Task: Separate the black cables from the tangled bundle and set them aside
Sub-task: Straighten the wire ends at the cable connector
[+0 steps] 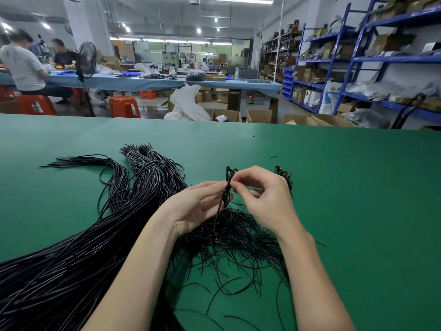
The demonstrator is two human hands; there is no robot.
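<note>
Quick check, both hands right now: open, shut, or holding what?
Left hand: holds a small bunch of black cables upright.
Right hand: fingertips pinch the top of that same bunch.

The green table (pixel 358 187) is bare along its right edge and far edge. Long cable bundles (pixel 71 259) block the left edge; loose short cables (pixel 238 242) crowd the near edge.

The black cables (pixel 71 247) looked like glossy, smooth plastic sheathing; the green table (pixel 358 199) had a matt, even surface
</note>
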